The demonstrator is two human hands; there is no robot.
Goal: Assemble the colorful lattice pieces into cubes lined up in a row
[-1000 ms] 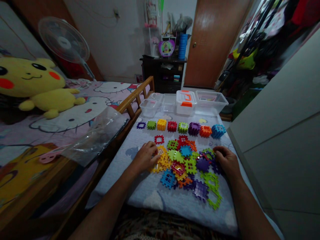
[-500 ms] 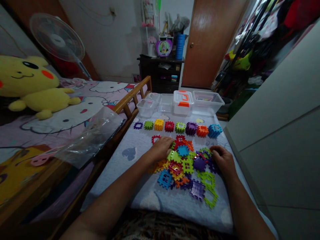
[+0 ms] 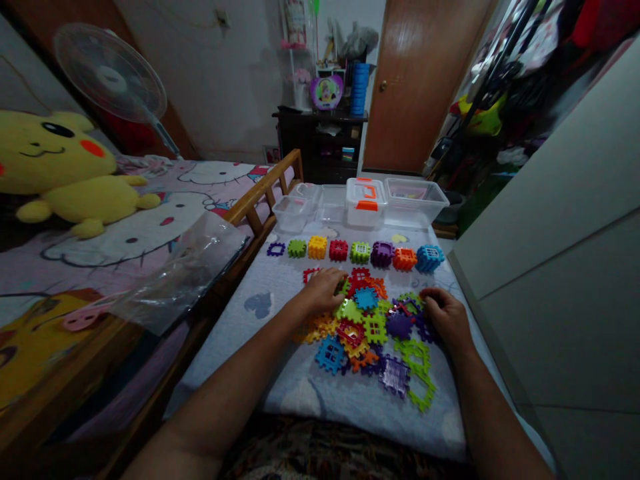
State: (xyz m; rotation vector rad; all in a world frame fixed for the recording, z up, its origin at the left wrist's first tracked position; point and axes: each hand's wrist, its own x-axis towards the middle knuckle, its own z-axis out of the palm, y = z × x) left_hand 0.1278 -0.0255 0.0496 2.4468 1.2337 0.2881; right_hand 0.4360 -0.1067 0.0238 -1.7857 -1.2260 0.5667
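A loose pile of toothed plastic building tiles lies on the cloth-covered table, in green, purple, red, orange, yellow and blue. At its upper left, my left hand (image 3: 323, 291) has its fingers curled around a green tile (image 3: 343, 287). A red frame tile (image 3: 311, 274) lies just beyond that hand. My right hand (image 3: 446, 319) rests at the pile's right edge, thumb and fingers drawn together; whatever is between them is hidden. Nearest to it are a green tile (image 3: 413, 301) and a dark purple tile (image 3: 400, 325). A blue tile (image 3: 366, 299) tops the pile's middle.
Behind the pile runs a row of colour-sorted tile stacks, from a single purple frame (image 3: 276, 249) to a blue stack (image 3: 430, 258). Clear plastic boxes (image 3: 416, 203) and an orange-latched box (image 3: 367, 203) stand farther back. A wooden bed rail (image 3: 265, 190) borders the left.
My left hand has shifted slightly left, and more of the green tile at its fingertips shows. My right hand stays at the pile's right edge.
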